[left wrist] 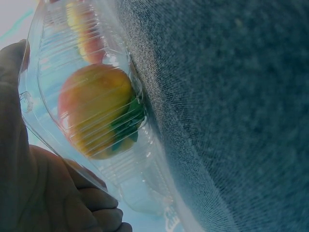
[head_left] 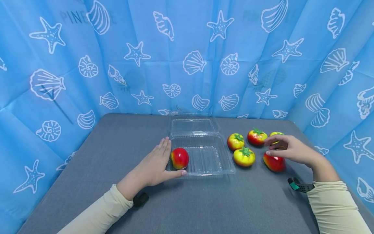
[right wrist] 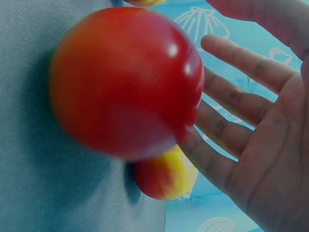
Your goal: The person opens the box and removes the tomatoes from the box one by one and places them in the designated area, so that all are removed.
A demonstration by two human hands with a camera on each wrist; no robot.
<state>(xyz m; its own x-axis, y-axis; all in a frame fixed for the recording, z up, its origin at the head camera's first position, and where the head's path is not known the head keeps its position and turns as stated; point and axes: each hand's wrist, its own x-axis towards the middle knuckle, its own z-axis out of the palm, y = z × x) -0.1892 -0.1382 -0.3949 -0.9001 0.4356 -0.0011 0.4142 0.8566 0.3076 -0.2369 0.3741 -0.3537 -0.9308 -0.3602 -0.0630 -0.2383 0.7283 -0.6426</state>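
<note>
A clear plastic clamshell box [head_left: 226,170] stands with its lid [head_left: 191,125] folded back. One red tomato [head_left: 180,158] lies inside at the left end; the left wrist view shows its yellowish side and green leaves through the wall. My left hand [head_left: 153,165] rests against the box's left side, fingers straight, thumb along the front rim. Over at the right, my right hand [head_left: 287,150] hovers just above and behind another red tomato [head_left: 274,163]. In the right wrist view its fingers are spread beside this tomato [right wrist: 125,82], not gripping it; whether they touch cannot be told.
Right of the box sit a yellow tomato [head_left: 244,157], a red-and-yellow one [head_left: 235,141], another red one [head_left: 257,137] and one partly hidden [head_left: 276,134] behind my right hand. A grey cloth covers the table [head_left: 198,204]; a blue shell-print curtain [head_left: 187,81] hangs behind it.
</note>
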